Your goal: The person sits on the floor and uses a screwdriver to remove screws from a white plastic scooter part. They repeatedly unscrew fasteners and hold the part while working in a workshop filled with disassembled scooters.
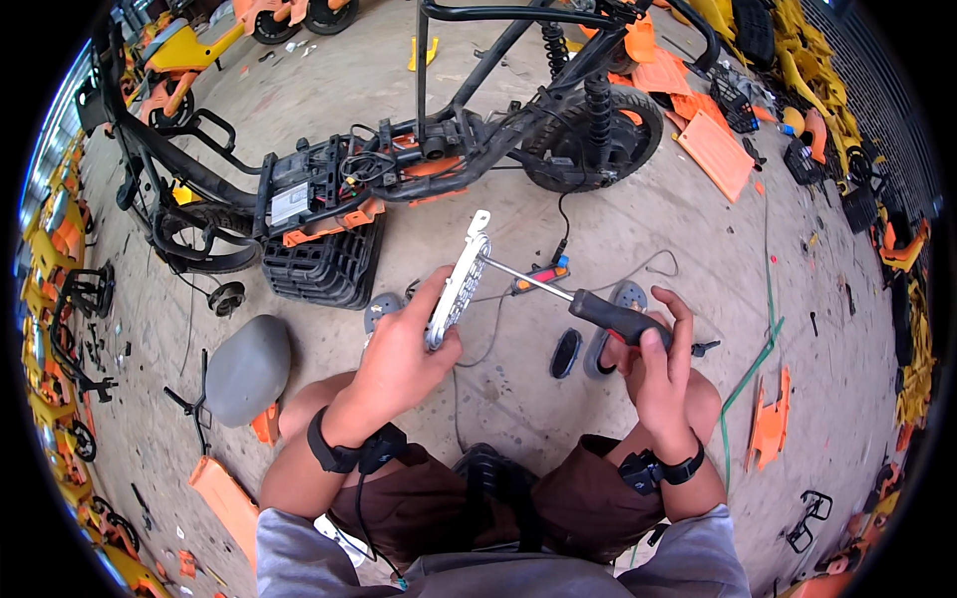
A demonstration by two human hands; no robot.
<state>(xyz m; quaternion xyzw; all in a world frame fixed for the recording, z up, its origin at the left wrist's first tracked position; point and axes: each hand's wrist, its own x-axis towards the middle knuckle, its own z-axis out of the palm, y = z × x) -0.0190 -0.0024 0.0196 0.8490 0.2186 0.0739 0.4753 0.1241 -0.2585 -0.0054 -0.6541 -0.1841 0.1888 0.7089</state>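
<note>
My left hand is closed around the lower end of a narrow silver-white part, held upright, with a ribbed side and a small holed tab at its top. The fingers of my right hand are curled round the black handle of a screwdriver, with the index finger raised. Its thin shaft points left, and the tip meets the upper part of the silver-white piece. What the tip sits in is too small to make out.
Ahead stands a stripped black scooter frame over a black crate. A grey seat lies to the left. A power strip with a cable and a black slipper lie between. Orange panels and a green hose are rightward.
</note>
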